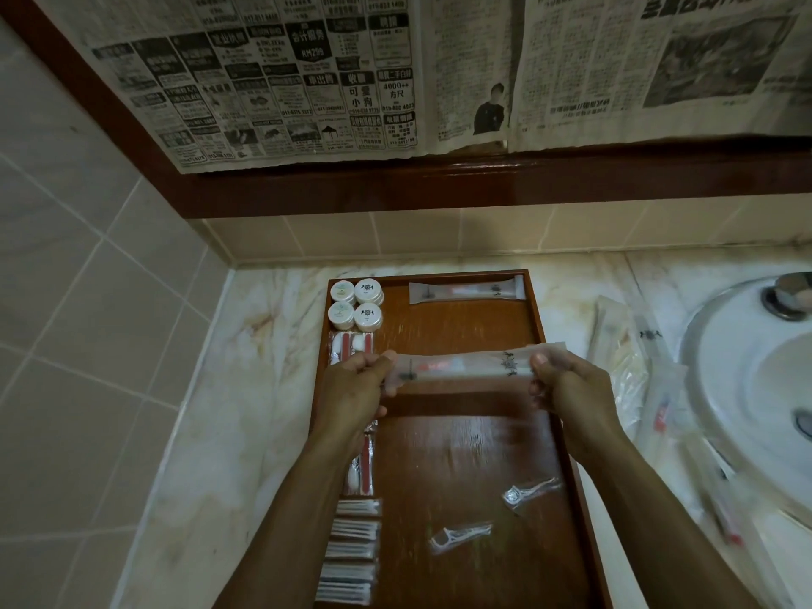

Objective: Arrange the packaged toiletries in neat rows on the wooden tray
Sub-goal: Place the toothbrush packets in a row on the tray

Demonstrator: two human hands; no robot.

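Both forearms reach forward from the near edge, converging slightly. The left hand (351,389) and right hand (567,384) are level and well apart, each grip pinching with curled fingers, thumbs on top, knuckles turned outward.

Newspaper (307,81) covers the wall above the counter. Its classified adverts carry Chinese characters; legible bits include "RM299", "4000++" and a phone number "019-860 4972". Print on the toiletry wrappers is unreadable.
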